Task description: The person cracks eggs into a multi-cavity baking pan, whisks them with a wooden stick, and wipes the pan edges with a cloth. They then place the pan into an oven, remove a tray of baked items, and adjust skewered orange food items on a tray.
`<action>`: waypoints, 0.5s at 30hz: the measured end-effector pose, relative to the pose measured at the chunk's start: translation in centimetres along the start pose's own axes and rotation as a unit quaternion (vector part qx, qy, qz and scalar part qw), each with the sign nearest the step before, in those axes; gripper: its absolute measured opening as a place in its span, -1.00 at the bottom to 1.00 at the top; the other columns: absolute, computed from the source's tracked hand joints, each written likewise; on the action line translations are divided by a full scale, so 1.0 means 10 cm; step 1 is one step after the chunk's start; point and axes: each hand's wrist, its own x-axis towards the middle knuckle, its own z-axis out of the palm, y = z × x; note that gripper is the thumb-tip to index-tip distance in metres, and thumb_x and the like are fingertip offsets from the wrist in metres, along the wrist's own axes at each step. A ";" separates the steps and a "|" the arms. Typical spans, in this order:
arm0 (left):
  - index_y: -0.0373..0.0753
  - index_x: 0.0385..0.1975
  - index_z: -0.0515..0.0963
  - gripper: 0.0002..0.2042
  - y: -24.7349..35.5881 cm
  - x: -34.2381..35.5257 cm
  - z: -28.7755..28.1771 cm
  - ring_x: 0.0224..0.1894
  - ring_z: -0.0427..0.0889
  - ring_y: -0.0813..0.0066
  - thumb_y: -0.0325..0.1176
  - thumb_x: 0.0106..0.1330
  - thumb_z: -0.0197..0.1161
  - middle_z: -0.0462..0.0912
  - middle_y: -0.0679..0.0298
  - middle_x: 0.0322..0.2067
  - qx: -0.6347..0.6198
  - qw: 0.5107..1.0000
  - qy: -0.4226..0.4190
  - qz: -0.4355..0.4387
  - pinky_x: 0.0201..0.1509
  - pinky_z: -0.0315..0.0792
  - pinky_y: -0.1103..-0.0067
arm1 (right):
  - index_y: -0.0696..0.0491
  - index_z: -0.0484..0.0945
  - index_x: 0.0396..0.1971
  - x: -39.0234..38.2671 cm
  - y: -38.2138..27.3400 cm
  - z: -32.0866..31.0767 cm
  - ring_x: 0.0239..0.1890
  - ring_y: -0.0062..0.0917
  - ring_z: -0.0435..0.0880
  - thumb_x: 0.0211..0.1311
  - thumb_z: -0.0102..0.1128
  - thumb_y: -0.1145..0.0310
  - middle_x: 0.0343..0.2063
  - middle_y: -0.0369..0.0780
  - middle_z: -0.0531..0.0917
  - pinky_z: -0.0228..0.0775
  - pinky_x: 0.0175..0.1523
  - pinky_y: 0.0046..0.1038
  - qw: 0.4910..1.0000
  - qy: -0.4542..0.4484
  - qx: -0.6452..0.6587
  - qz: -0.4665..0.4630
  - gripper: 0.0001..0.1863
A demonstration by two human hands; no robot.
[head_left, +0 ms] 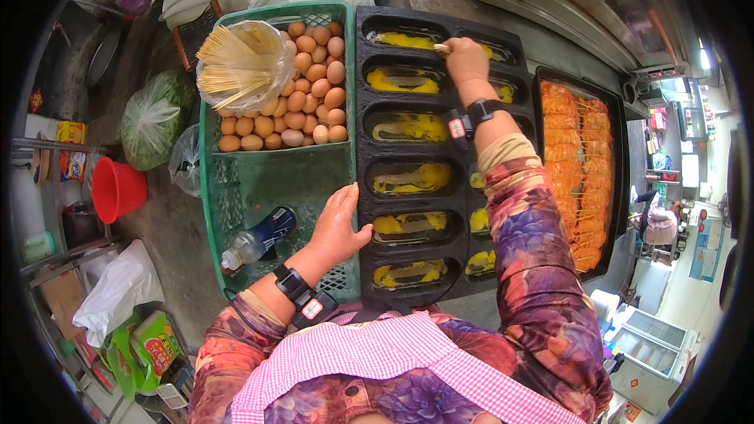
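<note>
In the head view, we saw the right hand [469, 63] over the top of the black mould [408, 152], its fingers pinching a small pale piece [442, 49] we could not identify, between the two columns of wells. Yellow mix [404, 81] lay in the wells. The left hand [336, 226] was at the mould's left edge, its fingers straight and close together, thumb spread; we could not tell whether it touched. On the left, the green crate [210, 212] held eggs [318, 74], bagged sticks [243, 63] and a bottle [263, 237]; on the right stood a tray [620, 180] of orange skewers [561, 141].
</note>
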 end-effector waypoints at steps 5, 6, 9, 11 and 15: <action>-0.48 0.18 0.20 -0.27 -0.02 0.00 0.01 0.19 0.29 -0.01 -0.37 -0.04 0.33 0.32 -0.11 0.11 -0.012 1.000 0.002 0.004 0.26 0.23 0.35 | -0.05 0.65 -0.54 0.10 -0.81 0.21 -0.31 -0.29 0.67 -0.01 0.16 0.36 -0.42 -0.18 0.65 0.55 -0.23 -0.30 0.995 0.005 -0.023 -0.099 -0.91; -0.48 0.18 0.20 -0.27 -0.02 -0.01 0.01 0.19 0.29 -0.01 -0.37 -0.03 0.33 0.32 -0.10 0.11 -0.009 1.000 0.002 0.002 0.27 0.23 0.35 | -0.05 0.64 -0.57 0.08 -0.96 0.24 -0.34 -0.31 0.67 -0.03 0.15 0.37 -0.45 -0.20 0.65 0.55 -0.24 -0.31 0.993 0.034 0.003 -0.115 -0.91; -0.48 0.18 0.20 -0.27 -0.01 0.00 0.01 0.20 0.28 0.00 -0.37 -0.03 0.33 0.32 -0.10 0.12 -0.002 1.000 0.000 -0.001 0.27 0.22 0.35 | -0.05 0.65 -0.55 0.02 -1.29 0.26 -0.34 -0.28 0.61 -0.05 0.25 0.30 -0.48 -0.21 0.62 0.48 -0.23 -0.31 0.986 0.027 0.045 -0.157 -0.92; -0.48 0.18 0.21 -0.28 0.00 0.00 0.00 0.21 0.27 0.01 -0.36 -0.02 0.33 0.31 -0.10 0.13 0.006 1.000 -0.008 -0.010 0.28 0.22 0.36 | 0.02 0.67 -0.49 -0.04 -1.42 0.20 -0.38 -0.39 0.63 -0.01 0.29 0.33 -0.47 -0.21 0.64 0.48 -0.25 -0.40 0.981 -0.056 0.112 -0.147 -0.90; -0.48 0.18 0.21 -0.29 -0.01 -0.02 -0.02 0.23 0.26 0.03 -0.35 0.00 0.32 0.30 -0.10 0.14 -0.016 1.000 -0.005 -0.005 0.30 0.20 0.36 | 0.18 0.63 -0.37 -0.27 -1.59 -0.04 -0.47 -0.70 0.56 0.09 0.17 0.47 -0.43 -0.25 0.66 0.40 -0.35 -0.64 0.831 -0.158 0.532 0.034 -0.87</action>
